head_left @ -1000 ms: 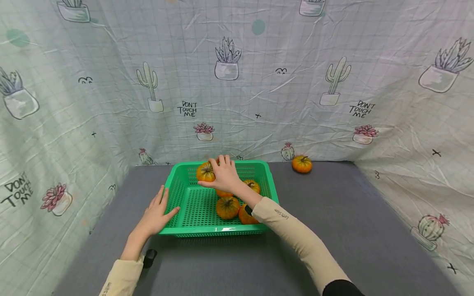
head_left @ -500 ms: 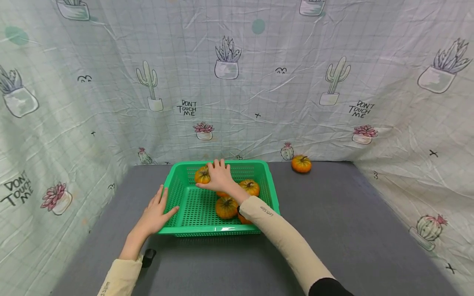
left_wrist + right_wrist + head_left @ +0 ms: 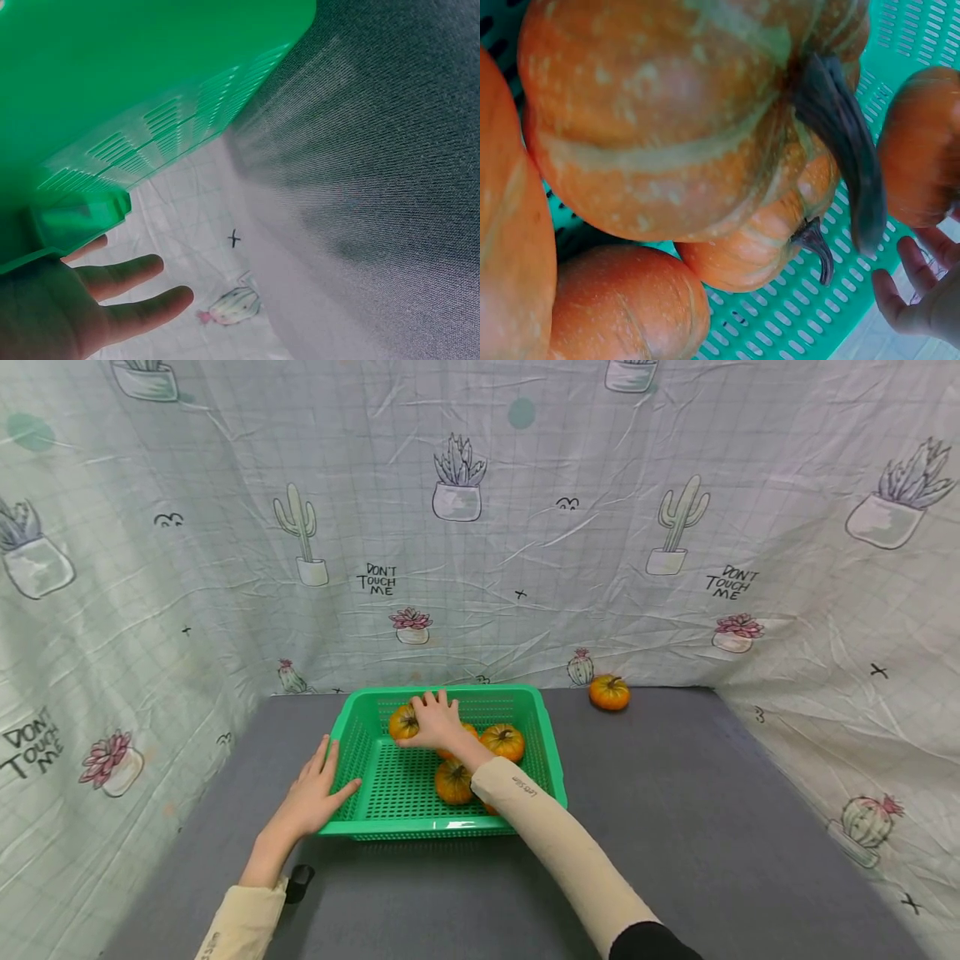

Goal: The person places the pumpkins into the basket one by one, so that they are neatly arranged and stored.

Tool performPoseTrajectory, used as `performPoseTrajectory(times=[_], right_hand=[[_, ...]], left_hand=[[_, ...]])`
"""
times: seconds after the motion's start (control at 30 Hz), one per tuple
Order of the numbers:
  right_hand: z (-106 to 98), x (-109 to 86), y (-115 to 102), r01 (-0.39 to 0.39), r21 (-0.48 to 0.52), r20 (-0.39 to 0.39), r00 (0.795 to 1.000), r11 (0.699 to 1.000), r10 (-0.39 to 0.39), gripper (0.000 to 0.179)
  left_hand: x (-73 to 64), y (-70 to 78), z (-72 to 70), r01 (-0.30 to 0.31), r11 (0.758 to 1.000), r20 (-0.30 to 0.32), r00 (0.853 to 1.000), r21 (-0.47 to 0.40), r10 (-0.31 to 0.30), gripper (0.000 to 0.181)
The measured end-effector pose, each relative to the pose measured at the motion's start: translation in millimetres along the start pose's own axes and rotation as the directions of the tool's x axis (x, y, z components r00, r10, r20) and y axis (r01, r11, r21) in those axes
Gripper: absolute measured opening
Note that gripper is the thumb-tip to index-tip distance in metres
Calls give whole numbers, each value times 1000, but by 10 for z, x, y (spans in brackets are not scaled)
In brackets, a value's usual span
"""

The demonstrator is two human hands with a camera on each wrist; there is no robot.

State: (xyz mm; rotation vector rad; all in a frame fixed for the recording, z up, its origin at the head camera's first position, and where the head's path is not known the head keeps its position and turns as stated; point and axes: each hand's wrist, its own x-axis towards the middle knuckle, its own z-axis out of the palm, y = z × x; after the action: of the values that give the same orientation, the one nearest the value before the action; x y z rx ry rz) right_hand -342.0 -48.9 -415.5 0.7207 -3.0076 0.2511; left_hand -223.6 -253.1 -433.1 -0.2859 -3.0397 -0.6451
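Observation:
My right hand (image 3: 437, 724) holds a small orange pumpkin (image 3: 402, 722) in the far left part of a green plastic basket (image 3: 442, 827). In the right wrist view the held pumpkin (image 3: 921, 150) is at the right edge, with fingers of the right hand (image 3: 930, 300) close along its lower side. My left hand (image 3: 311, 797) lies with fingers straight and thumb spread over the basket's left rim. Its fingers (image 3: 146, 307) stretch out beside the basket wall in the left wrist view. Several pumpkins sit on the right side, including a front one (image 3: 455, 782) and a right one (image 3: 503, 742).
Outside the basket, another pumpkin (image 3: 609, 692) rests at the back right of the grey table (image 3: 675, 802). A pale curtain (image 3: 517, 510) printed with potted cacti encloses the back and sides. The right sleeve (image 3: 555, 835) crosses the basket's front right corner, partly covering a pumpkin.
My right hand has moved down and slightly left with the pumpkin, lower into the basket. The right forearm has swung left, uncovering more of the right-side pumpkin. My left hand has stayed put.

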Motion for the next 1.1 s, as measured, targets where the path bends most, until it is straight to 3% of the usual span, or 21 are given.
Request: performPoseTrajectory(times=[0.2, 0.4, 0.5, 0.8, 1.1], right_hand=[[28, 14, -19, 32, -23, 50, 998, 999, -31, 73], [49, 16, -21, 62, -25, 88, 994, 998, -60, 45], [62, 12, -17, 62, -32, 110, 992, 998, -58, 40], [117, 5, 12, 92, -41, 138, 987, 995, -85, 48], [153, 7, 43, 68, -58, 177, 983, 996, -57, 56]], left_hand=[[-6, -12, -6, 0, 1000, 2, 1000, 0, 0, 87], [-10, -19, -13, -4, 1000, 2, 1000, 0, 4, 86], [-16, -22, -14, -7, 1000, 2, 1000, 2, 7, 85], [-22, -26, -7, -15, 1000, -2, 1000, -4, 15, 86], [-22, -37, 14, -22, 1000, -8, 1000, 4, 22, 85]])
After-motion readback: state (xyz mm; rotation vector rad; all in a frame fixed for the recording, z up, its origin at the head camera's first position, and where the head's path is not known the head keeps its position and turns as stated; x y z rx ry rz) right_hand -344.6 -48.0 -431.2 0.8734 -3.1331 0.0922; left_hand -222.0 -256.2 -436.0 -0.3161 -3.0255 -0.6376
